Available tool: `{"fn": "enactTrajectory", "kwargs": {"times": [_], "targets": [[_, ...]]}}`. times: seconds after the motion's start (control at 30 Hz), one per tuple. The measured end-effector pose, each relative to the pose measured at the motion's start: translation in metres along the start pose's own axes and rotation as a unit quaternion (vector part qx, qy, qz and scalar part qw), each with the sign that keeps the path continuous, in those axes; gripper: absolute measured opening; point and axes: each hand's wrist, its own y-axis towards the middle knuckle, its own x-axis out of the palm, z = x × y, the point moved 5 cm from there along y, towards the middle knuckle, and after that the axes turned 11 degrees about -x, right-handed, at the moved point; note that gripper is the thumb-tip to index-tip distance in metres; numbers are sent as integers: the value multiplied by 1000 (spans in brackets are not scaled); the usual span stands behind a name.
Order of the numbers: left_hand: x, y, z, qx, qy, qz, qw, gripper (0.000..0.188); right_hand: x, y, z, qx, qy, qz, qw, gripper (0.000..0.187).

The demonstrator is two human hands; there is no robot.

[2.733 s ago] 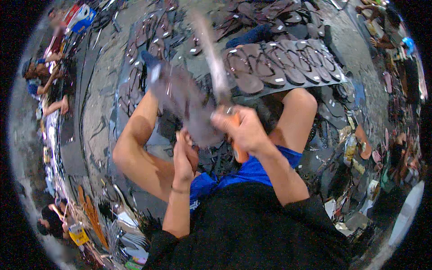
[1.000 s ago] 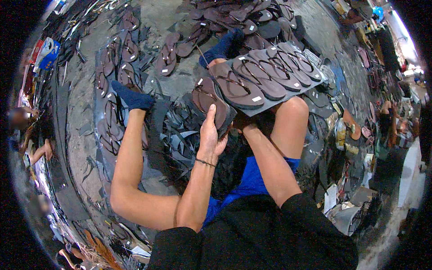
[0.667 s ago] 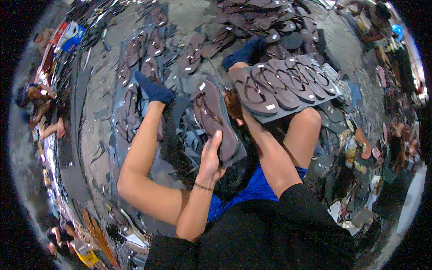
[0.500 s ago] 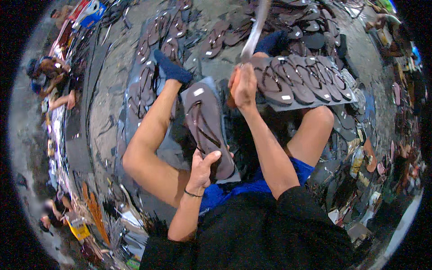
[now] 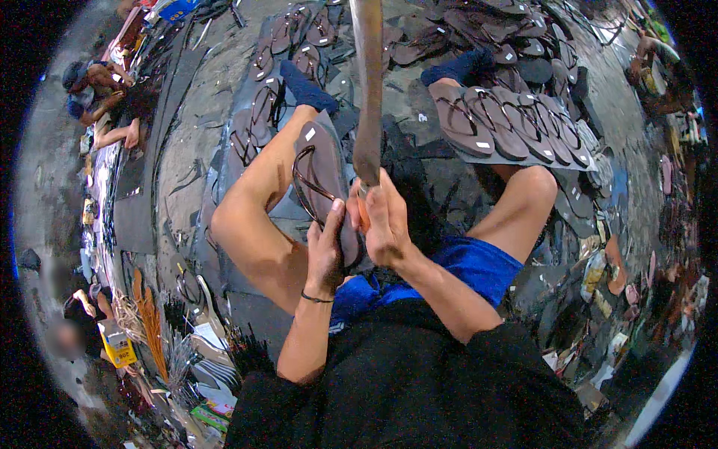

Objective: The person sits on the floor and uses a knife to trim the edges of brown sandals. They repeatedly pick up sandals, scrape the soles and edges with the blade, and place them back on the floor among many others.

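Observation:
My left hand [image 5: 325,253] is closed around the heel end of a brown flip-flop [image 5: 327,163]. Its dark strap stands up from the sole, and a small white label sits near the toe. Grey sheet shows along the sole's edge. In my right hand [image 5: 386,224] is a knife [image 5: 366,97] with an orange handle and a long blade pointing away from me. The fist and handle are close against the flip-flop's right edge; whether the blade touches it I cannot tell.
Several brown flip-flops [image 5: 499,129] lie in a row on a grey sheet over my right shin. More sandals [image 5: 307,63] and dark scraps cover the floor ahead. Dried stalks [image 5: 147,322] and a yellow box [image 5: 120,350] are at lower left. Another person [image 5: 101,93] sits at far left.
My right hand has come back and left with the knife, toward the flip-flop. The flip-flop has tilted onto its edge in my left hand and moved slightly left.

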Motion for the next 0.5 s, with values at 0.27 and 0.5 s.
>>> {"fn": "enactTrajectory", "kwargs": {"times": [0.27, 0.5], "targets": [[-62, -31, 8, 60, 6, 106, 993, 46, -47, -53, -62, 96, -303, -134, 939, 38], [-71, -66, -9, 40, -25, 90, 995, 42, -43, -104, -80, 185, -273, -282, 901, 35]]}}
